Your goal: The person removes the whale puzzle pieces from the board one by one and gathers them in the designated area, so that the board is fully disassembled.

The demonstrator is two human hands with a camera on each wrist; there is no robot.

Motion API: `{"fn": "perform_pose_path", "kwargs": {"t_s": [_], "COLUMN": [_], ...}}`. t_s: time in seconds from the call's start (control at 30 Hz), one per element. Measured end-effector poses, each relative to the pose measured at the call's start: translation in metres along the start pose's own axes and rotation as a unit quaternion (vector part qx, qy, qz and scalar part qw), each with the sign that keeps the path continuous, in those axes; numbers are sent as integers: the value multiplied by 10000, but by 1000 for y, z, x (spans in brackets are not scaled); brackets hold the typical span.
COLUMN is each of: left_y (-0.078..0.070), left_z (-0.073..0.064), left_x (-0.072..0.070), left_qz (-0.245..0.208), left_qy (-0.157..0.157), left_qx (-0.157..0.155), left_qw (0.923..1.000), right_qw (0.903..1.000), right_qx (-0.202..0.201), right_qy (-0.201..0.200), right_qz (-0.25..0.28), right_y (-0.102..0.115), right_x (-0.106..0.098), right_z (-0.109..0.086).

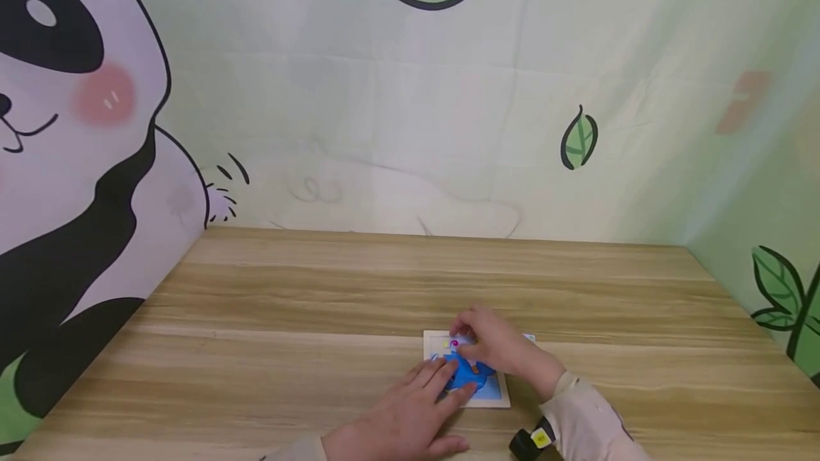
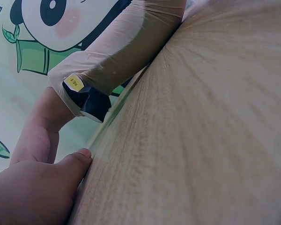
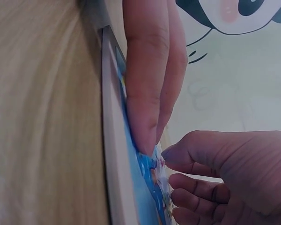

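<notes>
Well short of the brown wood-grain surface (image 1: 256, 347)'s far edge sits a square, pale-framed blue picture board (image 1: 493, 391); left hand (image 1: 413, 404)'s fingers spread on it, right hand (image 1: 500, 343) curled over it, can't tell if that grip's pinching.

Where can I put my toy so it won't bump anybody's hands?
There's bare table between the panda and the left hand, behind the picture board towards the back wall, and right of the right sleeve. It's crowded at the board, with the left hand and right hand over it.
</notes>
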State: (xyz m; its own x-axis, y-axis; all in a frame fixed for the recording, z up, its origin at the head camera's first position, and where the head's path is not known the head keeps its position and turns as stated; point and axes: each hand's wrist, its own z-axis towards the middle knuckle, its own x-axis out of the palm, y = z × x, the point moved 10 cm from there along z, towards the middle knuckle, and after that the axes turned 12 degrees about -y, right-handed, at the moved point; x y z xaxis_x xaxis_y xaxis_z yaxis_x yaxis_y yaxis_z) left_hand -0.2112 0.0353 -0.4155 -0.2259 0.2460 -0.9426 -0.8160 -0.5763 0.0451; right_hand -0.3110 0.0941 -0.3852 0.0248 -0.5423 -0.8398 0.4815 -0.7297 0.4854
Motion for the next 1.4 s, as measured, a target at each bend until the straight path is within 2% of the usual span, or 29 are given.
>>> {"fn": "perform_pose_path", "kwargs": {"t_s": [0.43,0.67,0.93,1.4], "left_y": [1,0,2,0], "left_z": [3,3,3,1], "left_x": [-3,-5,-3,-1], "left_qz": [63,126,21,67], "left_qy": [30,-98,42,-62], "left_qx": [-21,37,-13,79], "left_qw": [10000,9999,10000,9999], "right_qw": [10000,10000,9997,9992], "right_qx": [57,14,50,29], "right_qy": [52,91,174,234], "right_qz": [20,31,153,330], "right_y": [0,0,-1,0], "right_x": [-1,1,4,3], "right_z": [1,2,1,-2]}}
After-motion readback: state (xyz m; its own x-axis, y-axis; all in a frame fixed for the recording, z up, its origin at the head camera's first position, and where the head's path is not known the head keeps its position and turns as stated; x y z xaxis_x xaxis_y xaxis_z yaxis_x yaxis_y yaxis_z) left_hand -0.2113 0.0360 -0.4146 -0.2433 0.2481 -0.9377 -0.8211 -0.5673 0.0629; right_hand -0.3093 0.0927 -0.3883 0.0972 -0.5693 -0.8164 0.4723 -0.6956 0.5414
